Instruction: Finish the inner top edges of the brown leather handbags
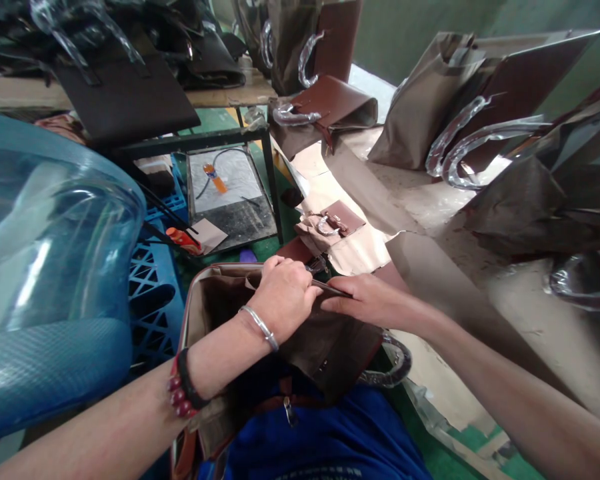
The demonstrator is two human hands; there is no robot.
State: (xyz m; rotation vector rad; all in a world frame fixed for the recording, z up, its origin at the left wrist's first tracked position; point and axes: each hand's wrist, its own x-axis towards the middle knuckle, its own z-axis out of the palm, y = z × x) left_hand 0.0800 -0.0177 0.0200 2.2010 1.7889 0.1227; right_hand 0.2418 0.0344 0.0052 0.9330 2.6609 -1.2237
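A brown handbag (205, 293) with a tan lining lies open against my body, its mouth facing up. My left hand (287, 293) is closed over the bag's far edge, the fingers wrapped round it. Just to the right, my right hand (363, 303) pinches the same dark edge between thumb and fingers. A plastic-wrapped handle (393, 363) sticks out at the bag's right side. Near the bag's bottom hangs a metal zip pull (289, 410). What lies under my left fingers is hidden.
A blue translucent plastic chair (55, 267) stands at the left beside a blue crate (155, 293). Wrapped brown bags (460, 100) stand on the paper-covered table at right. A small brown bag (337, 223) lies ahead. An orange bottle (215, 179) is on the low shelf.
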